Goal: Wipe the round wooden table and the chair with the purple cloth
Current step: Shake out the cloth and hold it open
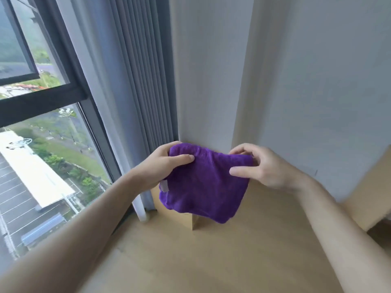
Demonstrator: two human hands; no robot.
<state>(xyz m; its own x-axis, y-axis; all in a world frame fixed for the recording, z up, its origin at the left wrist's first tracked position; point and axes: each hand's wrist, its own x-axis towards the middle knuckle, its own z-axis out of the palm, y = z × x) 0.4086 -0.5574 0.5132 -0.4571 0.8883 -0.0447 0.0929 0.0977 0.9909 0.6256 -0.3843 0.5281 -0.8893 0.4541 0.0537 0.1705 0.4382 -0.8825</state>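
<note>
Head view: purple cloth (204,182) hides both hands' fingertips.

A room high up in a building, seemingly a flat or hotel room: a dark-framed window (42,96) on the left looks down on a car park, grey pleated curtains (135,70) hang beside it, with plain pale walls (317,81) and light wood flooring (211,261).

One head-worn camera looks forward and down from above, close over both outstretched forearms. It faces a room corner, with the window (42,102) at left and the wooden floor (211,261) below.
</note>
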